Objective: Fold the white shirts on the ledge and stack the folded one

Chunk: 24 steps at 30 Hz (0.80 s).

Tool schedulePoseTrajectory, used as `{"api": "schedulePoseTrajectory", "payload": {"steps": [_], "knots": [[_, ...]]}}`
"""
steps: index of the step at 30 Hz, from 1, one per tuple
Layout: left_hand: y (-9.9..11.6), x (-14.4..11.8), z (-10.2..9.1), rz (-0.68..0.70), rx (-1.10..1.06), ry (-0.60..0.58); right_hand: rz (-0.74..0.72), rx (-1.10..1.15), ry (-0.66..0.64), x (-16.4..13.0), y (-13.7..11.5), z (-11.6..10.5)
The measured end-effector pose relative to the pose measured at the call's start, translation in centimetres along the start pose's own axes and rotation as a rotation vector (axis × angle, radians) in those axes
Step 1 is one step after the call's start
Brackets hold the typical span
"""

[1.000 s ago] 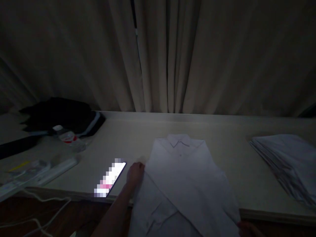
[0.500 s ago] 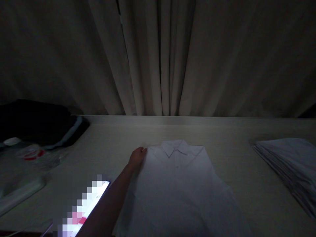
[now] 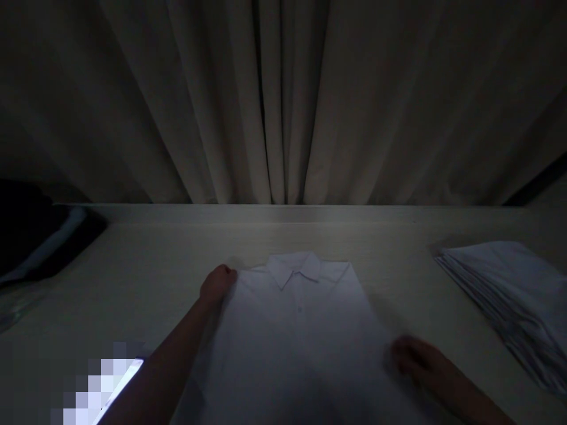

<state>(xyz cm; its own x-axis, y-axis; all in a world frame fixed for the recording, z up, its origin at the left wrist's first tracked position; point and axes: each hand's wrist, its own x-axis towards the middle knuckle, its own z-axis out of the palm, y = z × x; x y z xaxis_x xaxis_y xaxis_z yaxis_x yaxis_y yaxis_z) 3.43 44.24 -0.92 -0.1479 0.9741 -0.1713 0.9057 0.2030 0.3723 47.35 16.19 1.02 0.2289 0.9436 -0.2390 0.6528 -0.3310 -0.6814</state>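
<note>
A white collared shirt (image 3: 287, 336) lies front up, its collar toward the curtain and its lower part running out of view at the bottom. At the shirt's left shoulder corner, my left hand (image 3: 218, 284) is closed with the fabric pinched in its fingers. My right hand (image 3: 414, 360) is beside the shirt's right sleeve edge, its fingers curled but smeared by motion. Whether it grips the cloth I cannot tell.
On the right is a stack of folded white cloth (image 3: 509, 289). Dark folded fabric (image 3: 39, 236) sits at the far left. A lit phone-like screen (image 3: 117, 386), partly blurred out, lies near my left forearm. A curtain (image 3: 354, 106) hangs behind the pale tabletop (image 3: 177, 242).
My right hand has come into view from the lower right, at the shirt's right sleeve. My left hand stays on the left shoulder. The view has shifted, so the things at left are partly cut off.
</note>
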Motion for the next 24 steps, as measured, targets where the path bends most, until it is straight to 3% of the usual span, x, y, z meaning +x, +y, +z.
{"api": "schedulePoseTrajectory", "payload": {"steps": [2, 5, 8, 11, 14, 19, 24], "knots": [[0.0, 0.0, -0.1, 0.001, -0.006, 0.006, -0.104, -0.020, 0.048, 6.2, -3.0, -0.3], [-0.4, 0.0, -0.3, 0.027, -0.018, 0.007, -0.019, -0.152, 0.238, 15.2, -6.5, 0.6], [-1.0, -0.1, -0.5, 0.070, -0.014, -0.005, 0.041, -0.229, 0.261, 20.3, -8.0, 2.6], [-1.4, 0.0, -0.6, 0.089, 0.000, -0.024, 0.083, -0.299, 0.254, 21.8, -7.8, 3.6], [-1.3, 0.3, -0.6, 0.081, 0.013, -0.024, 0.090, -0.373, 0.250, 22.1, -7.0, 2.9], [0.5, 0.1, -0.6, 0.087, 0.059, 0.024, 0.100, -0.465, 0.257, 22.6, -6.2, 1.2], [1.7, 0.8, -0.3, 0.110, 0.057, 0.004, 0.105, -0.505, 0.257, 22.7, -5.8, 1.5]]}}
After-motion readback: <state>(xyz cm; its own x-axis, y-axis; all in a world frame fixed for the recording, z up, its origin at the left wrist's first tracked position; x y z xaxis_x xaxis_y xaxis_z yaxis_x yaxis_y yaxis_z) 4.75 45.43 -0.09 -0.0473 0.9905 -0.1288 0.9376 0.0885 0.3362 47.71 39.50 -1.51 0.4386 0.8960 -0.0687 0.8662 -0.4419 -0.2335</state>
